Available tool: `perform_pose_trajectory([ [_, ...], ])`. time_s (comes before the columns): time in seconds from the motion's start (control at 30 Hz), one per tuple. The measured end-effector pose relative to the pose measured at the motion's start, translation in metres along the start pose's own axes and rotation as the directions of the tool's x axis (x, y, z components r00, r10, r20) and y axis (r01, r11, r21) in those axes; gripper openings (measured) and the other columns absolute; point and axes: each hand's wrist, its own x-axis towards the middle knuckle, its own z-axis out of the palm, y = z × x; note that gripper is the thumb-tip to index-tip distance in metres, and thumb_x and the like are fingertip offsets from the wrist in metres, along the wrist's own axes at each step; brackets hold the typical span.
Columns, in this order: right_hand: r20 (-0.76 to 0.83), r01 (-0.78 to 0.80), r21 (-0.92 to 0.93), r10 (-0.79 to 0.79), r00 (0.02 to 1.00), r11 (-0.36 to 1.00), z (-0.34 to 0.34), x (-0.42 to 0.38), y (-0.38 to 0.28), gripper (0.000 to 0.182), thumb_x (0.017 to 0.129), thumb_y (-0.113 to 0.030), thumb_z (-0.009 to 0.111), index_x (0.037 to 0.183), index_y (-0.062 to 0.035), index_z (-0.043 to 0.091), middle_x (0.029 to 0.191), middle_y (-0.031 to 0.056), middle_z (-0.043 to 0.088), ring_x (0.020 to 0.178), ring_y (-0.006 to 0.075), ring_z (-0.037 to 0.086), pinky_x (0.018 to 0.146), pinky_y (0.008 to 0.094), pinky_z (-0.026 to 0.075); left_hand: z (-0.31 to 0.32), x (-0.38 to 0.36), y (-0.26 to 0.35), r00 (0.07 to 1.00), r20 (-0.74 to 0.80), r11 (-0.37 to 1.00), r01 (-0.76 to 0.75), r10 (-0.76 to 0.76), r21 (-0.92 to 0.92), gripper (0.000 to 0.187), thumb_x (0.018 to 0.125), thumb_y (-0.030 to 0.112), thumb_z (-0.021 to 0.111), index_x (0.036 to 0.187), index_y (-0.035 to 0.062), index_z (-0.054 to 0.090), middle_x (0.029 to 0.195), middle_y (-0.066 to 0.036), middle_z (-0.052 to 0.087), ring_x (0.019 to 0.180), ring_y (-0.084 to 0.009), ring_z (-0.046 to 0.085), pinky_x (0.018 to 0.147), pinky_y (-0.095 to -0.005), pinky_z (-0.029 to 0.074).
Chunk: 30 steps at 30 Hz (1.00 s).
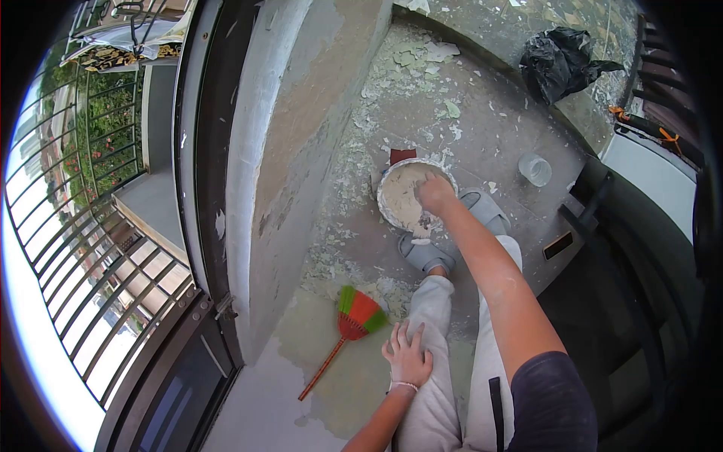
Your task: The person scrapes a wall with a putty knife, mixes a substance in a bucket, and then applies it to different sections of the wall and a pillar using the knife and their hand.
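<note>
A round white-rimmed tub [401,197] of pale, wet-looking paste stands on the floor by my feet. My right hand [435,193] reaches into it with curled fingers; whatever it grips is hidden. A piece coated with paste [420,235] shows at the tub's near edge. My left hand [409,357] rests on my left knee, fingers spread and holding nothing. To the left of that hand lies a small red and green broom [358,319] with a thin handle. A dark red piece [403,156] shows just behind the tub.
Paint flakes [407,64] litter the floor along the peeling wall [301,128]. A black plastic bag [559,64] sits on the ledge at upper right. Right of the tub stands a clear cup [535,169], with a dark rectangular object [558,245] below it. Metal railings [83,218] are at left.
</note>
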Motion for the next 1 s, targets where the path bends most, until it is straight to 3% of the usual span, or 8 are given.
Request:
perform_pose_trajectory([
  [0.13, 0.140, -0.215, 0.334, 0.178, 0.974, 0.918, -0.031, -0.063, 0.017, 0.028, 0.082, -0.011, 0.049, 0.093, 0.0004, 0.072, 0.105, 0.0215, 0.068, 0.102, 0.0367, 0.064, 0.091, 0.0446, 0.050, 0.000, 0.005, 0.018, 1.000, -0.010, 0.995, -0.014, 0.015, 0.102, 0.064, 0.080, 0.033, 0.055, 0.141, 0.0194, 0.046, 0.148, -0.014, 0.036, 0.144, -0.0319, 0.022, 0.109, -0.0586, 0.018],
  [0.23, -0.051, 0.011, 0.493, 0.016, 0.999, 0.870, 0.018, -0.090, 0.066, 0.026, 0.087, -0.012, 0.050, 0.095, 0.0001, 0.072, 0.092, 0.0193, 0.070, 0.082, 0.0345, 0.067, 0.076, 0.0449, 0.052, -0.010, 0.008, 0.040, 0.999, -0.042, 0.983, 0.010, -0.003, 0.183, 0.062, 0.081, 0.034, 0.056, 0.140, 0.0180, 0.046, 0.146, -0.014, 0.039, 0.142, -0.0312, 0.024, 0.108, -0.0582, 0.020],
  [0.3, 0.234, -0.287, 0.943, 0.280, 0.931, 0.166, -0.083, -0.148, 0.062, 0.027, 0.093, -0.010, 0.048, 0.102, -0.0011, 0.071, 0.084, 0.0079, 0.069, 0.071, 0.0224, 0.062, 0.068, 0.0382, 0.050, -0.017, 0.016, 0.054, 0.993, -0.120, 0.978, 0.026, -0.001, 0.209, 0.060, 0.082, 0.034, 0.057, 0.139, 0.0171, 0.047, 0.142, -0.014, 0.042, 0.140, -0.0306, 0.029, 0.108, -0.0575, 0.022],
  [0.4, 0.237, -0.204, 0.970, 0.319, 0.918, -0.134, -0.190, -0.223, 0.098, 0.029, 0.097, -0.008, 0.046, 0.117, -0.0038, 0.066, 0.092, 0.0039, 0.067, 0.075, 0.0143, 0.056, 0.066, 0.0292, 0.044, -0.043, 0.030, 0.082, 0.984, -0.159, 0.996, 0.077, -0.085, -0.051, 0.059, 0.081, 0.031, 0.061, 0.136, 0.0147, 0.048, 0.137, -0.012, 0.047, 0.132, -0.0302, 0.039, 0.106, -0.0582, 0.024],
  [0.5, 0.205, -0.041, 0.935, 0.441, 0.874, -0.352, -0.288, -0.305, 0.150, 0.029, 0.097, -0.008, 0.046, 0.119, 0.0001, 0.063, 0.099, 0.0054, 0.065, 0.084, 0.0146, 0.055, 0.070, 0.0283, 0.042, -0.097, 0.048, 0.118, 0.949, -0.269, 0.830, -0.015, -0.163, -0.557, 0.046, 0.086, 0.014, 0.060, 0.130, 0.0025, 0.050, 0.123, -0.018, 0.050, 0.103, -0.0301, 0.059, 0.092, -0.0393, 0.048],
  [0.7, 0.159, -0.167, 0.985, 0.651, 0.742, -0.050, -0.454, -0.441, 0.255, 0.026, 0.096, -0.008, 0.048, 0.106, -0.0065, 0.071, 0.083, 0.0004, 0.066, 0.067, 0.0097, 0.051, 0.057, 0.0272, 0.039, -0.256, 0.056, 0.215, 0.948, -0.317, 0.876, -0.170, 0.020, -0.452, 0.043, 0.089, 0.017, 0.058, 0.130, 0.0033, 0.052, 0.120, -0.015, 0.054, 0.104, -0.0271, 0.059, 0.092, -0.0387, 0.048],
  [0.87, 0.199, -0.251, 0.968, 0.682, 0.704, -0.022, -0.531, -0.476, 0.326, 0.022, 0.095, -0.011, 0.053, 0.102, -0.0106, 0.073, 0.079, 0.0018, 0.062, 0.067, 0.0129, 0.050, 0.056, 0.0309, 0.040, -0.347, 0.079, 0.260, 0.832, -0.321, 0.786, -0.542, 0.452, -0.297, 0.041, 0.092, 0.013, 0.052, 0.130, -0.0005, 0.050, 0.128, -0.025, 0.051, 0.118, -0.0399, 0.050, 0.104, -0.0438, 0.040],
  [1.0, 0.247, -0.232, 0.966, 0.688, 0.682, -0.117, -0.618, -0.500, 0.349, 0.023, 0.093, -0.011, 0.052, 0.107, -0.0049, 0.069, 0.089, 0.0059, 0.067, 0.078, 0.0149, 0.060, 0.057, 0.0319, 0.044, -0.440, 0.113, 0.326, 0.908, -0.117, 0.878, -0.419, 0.403, -0.229, 0.038, 0.092, 0.014, 0.053, 0.128, -0.0004, 0.053, 0.125, -0.023, 0.055, 0.117, -0.0385, 0.052, 0.102, -0.0430, 0.041],
])
